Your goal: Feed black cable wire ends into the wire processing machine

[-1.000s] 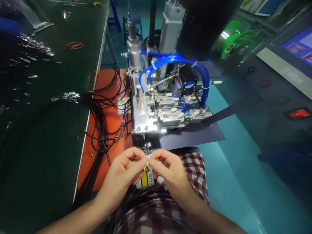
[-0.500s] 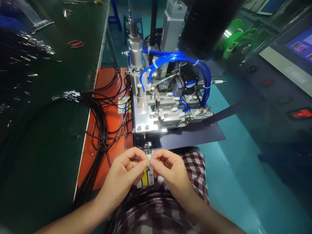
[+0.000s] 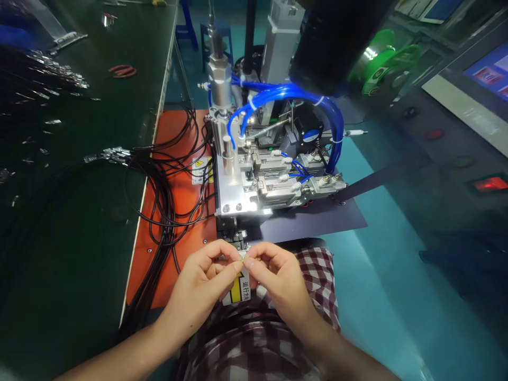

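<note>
My left hand and my right hand meet fingertip to fingertip in front of the machine, both closed in a pinch. Between them is a tiny piece of thin yellowish wire, mostly covered by the thumbs and forefingers. Just below the fingertips is a label with a yellow arrow, fixed near the front of the machine. The metal press machine, with small cylinders and blue air hoses, stands beyond both hands.
Black cables run in a bundle over the orange plate, their metal ends on the dark green table. Red-handled pliers lie farther back. At right are a green spool and a control panel.
The right fingertips have shifted slightly, and less of the thin wire shows between the hands. Otherwise both hands keep the same place.
</note>
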